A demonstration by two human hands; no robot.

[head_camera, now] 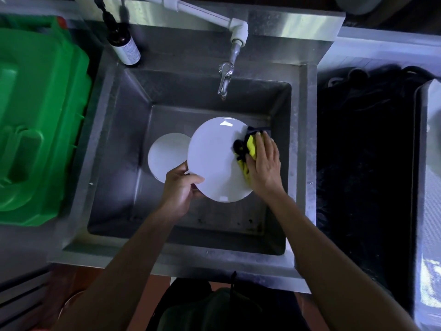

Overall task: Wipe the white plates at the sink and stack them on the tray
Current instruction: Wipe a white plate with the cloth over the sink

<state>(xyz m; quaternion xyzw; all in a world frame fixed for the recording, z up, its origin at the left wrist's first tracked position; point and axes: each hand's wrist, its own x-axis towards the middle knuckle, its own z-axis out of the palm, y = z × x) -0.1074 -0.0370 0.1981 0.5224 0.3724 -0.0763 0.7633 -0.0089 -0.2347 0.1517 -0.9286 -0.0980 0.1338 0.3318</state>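
Over the steel sink [114, 144] I hold a white plate [214, 158] face up. My left hand [179, 189] grips its lower left rim, thumb on top. My right hand [265, 163] presses a yellow and black cloth [248, 146] onto the plate's right edge. Another white plate [167, 156] lies on the sink floor to the left, partly hidden under the held one. A metal tray [427, 187] shows at the far right edge.
A tap [225, 77] hangs over the back of the basin. A dark pump bottle [121, 41] stands on the sink's back left corner. A green plastic bin lid [35, 120] fills the left side. Right of the sink is a dark black surface [365, 163].
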